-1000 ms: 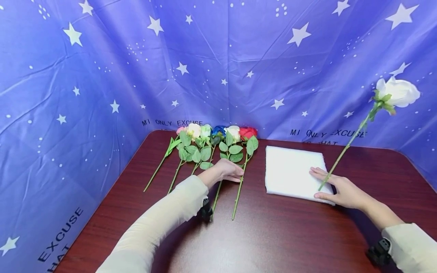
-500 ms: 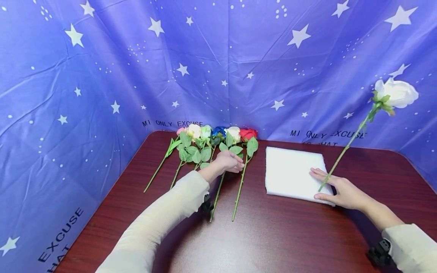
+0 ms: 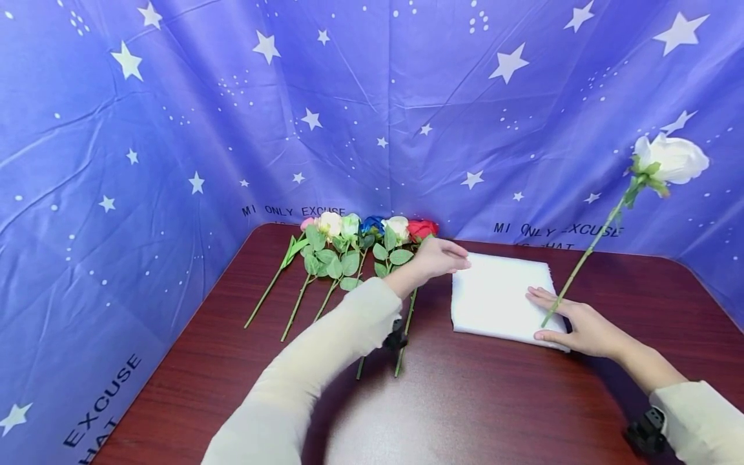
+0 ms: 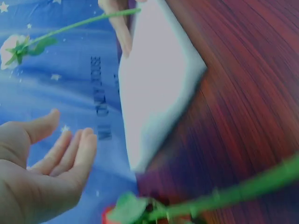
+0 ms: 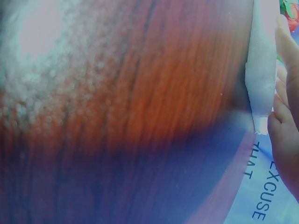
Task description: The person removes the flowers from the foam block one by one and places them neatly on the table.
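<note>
My left hand [image 3: 440, 258] holds nothing; it hovers between the red rose [image 3: 422, 228] and the left edge of a white foam block [image 3: 494, 294]. In the left wrist view its fingers [image 4: 84, 144] are slightly bent and apart from the block. My right hand [image 3: 581, 326] rests on the block's right side, fingers extended over the top and thumb near the front corner. A white rose [image 3: 671, 158] stands tilted to the right, its stem's lower end at the foam between right thumb and fingers. In the right wrist view only part of the right hand [image 5: 287, 135] shows.
Artificial roses lie in a row at the back left: a blue one [image 3: 372, 225], a cream one [image 3: 398, 227] and several others, stems pointing forward. A pink flower [image 3: 307, 223] lies leftmost. Behind the dark wooden table [image 3: 465, 400] hangs a blue star-printed cloth [image 3: 349, 97].
My left hand has moved from the stems beside the red rose, right and back, toward the foam block. My right hand stays put; the standing white rose barely shifts.
</note>
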A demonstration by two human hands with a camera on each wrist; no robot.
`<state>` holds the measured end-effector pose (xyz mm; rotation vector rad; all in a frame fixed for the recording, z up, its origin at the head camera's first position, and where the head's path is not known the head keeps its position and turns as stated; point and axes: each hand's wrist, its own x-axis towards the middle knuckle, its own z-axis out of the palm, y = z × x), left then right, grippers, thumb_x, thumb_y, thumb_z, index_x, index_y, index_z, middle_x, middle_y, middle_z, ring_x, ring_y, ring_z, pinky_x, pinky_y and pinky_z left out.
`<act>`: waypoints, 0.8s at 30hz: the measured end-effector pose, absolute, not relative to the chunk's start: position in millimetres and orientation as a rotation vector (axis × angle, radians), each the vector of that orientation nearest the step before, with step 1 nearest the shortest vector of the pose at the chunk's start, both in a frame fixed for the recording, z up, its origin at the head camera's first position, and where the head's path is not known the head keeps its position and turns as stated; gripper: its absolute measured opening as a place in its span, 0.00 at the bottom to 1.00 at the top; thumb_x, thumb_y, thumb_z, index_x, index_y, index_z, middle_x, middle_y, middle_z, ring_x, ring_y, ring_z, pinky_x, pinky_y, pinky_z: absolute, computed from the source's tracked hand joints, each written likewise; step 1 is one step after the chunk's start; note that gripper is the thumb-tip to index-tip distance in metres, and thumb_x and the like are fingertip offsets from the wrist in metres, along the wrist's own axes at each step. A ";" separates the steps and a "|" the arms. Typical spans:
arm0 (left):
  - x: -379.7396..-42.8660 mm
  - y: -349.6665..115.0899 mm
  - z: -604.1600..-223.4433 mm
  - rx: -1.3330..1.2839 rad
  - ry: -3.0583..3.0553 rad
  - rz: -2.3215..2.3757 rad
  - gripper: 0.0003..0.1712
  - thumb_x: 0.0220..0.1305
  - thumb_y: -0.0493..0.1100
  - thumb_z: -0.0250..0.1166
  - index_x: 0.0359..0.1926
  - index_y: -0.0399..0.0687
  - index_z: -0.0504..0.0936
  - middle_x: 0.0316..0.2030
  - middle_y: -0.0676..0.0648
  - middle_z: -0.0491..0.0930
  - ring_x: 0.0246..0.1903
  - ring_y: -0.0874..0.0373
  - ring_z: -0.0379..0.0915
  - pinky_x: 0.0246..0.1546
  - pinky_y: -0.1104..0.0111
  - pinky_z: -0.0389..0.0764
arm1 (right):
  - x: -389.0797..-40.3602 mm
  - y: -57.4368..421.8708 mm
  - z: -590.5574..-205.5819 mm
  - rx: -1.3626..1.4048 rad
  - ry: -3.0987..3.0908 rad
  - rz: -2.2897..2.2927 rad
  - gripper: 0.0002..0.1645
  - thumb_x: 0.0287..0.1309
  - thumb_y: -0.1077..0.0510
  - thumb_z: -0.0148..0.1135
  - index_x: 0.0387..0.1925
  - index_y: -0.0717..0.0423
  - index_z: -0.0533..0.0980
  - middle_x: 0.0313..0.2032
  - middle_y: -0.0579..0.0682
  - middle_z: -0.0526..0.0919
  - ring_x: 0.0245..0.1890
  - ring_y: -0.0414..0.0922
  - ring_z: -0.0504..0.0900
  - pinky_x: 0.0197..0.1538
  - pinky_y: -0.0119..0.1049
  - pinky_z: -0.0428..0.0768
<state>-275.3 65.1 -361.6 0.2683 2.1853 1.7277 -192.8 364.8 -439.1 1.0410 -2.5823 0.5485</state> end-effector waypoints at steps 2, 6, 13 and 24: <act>-274.9 81.6 -362.6 0.319 2.165 1.743 0.16 0.56 0.35 0.70 0.47 0.35 0.84 0.43 0.37 0.86 0.43 0.51 0.84 0.40 0.73 0.86 | -193.0 364.8 -439.3 1.045 -2.579 0.554 0.48 0.38 0.55 0.78 0.64 0.58 0.70 0.67 0.50 0.70 0.68 0.16 0.49 0.64 0.03 0.48; -272.8 111.2 -363.4 0.375 2.183 1.716 0.15 0.57 0.40 0.71 0.46 0.43 0.85 0.43 0.43 0.87 0.43 0.55 0.84 0.42 0.75 0.84 | -194.2 364.1 -440.1 1.054 -2.581 0.562 0.47 0.38 0.55 0.78 0.64 0.59 0.70 0.66 0.49 0.71 0.68 0.16 0.51 0.64 0.03 0.49; -269.6 157.3 -360.1 0.408 2.143 1.710 0.15 0.59 0.43 0.69 0.48 0.50 0.85 0.43 0.50 0.87 0.42 0.64 0.83 0.45 0.77 0.83 | -195.2 364.8 -438.2 1.050 -2.582 0.550 0.48 0.37 0.55 0.79 0.64 0.59 0.70 0.65 0.50 0.73 0.67 0.15 0.51 0.64 0.03 0.49; -263.6 204.3 -370.1 0.333 1.874 1.825 0.15 0.63 0.37 0.65 0.50 0.47 0.84 0.46 0.49 0.87 0.44 0.61 0.84 0.47 0.74 0.85 | -195.3 363.6 -436.8 1.023 -2.600 0.531 0.44 0.38 0.54 0.79 0.61 0.58 0.73 0.57 0.60 0.80 0.64 0.12 0.52 0.62 0.02 0.49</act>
